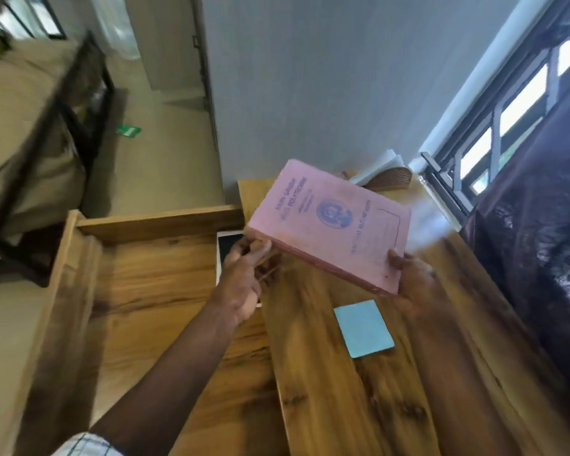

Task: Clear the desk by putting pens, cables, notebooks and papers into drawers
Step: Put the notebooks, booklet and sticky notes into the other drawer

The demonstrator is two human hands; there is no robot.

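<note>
— How are the hands posed?
— The left hand (pixel 242 278) is stretched forward on a nearly straight forearm. The near left corner of the pink notebook (pixel 329 222) is pinched between its thumb and fingers. The right hand (pixel 412 278) is closed on the opposite near corner, with the thumb laid on the cover and the fingers hidden beneath. That hand is blurred.
— Where is the notebook held?
— Between the two hands, tilted and lifted clear of the worktop (pixel 343 406).
— What can be counted?
— One pink notebook. One blue sheet (pixel 364 328) lies flat on the worktop, nearer the person than the right hand. One open drawer (pixel 139 291) is seen left of the left hand. One white-framed dark slab (pixel 226 248) lies in it, partly covered by the left hand.
— Can any writing be read?
— "POLYTECHNIC" is made out on the cover beside a round blue crest. The other printed lines are too blurred to be read.
</note>
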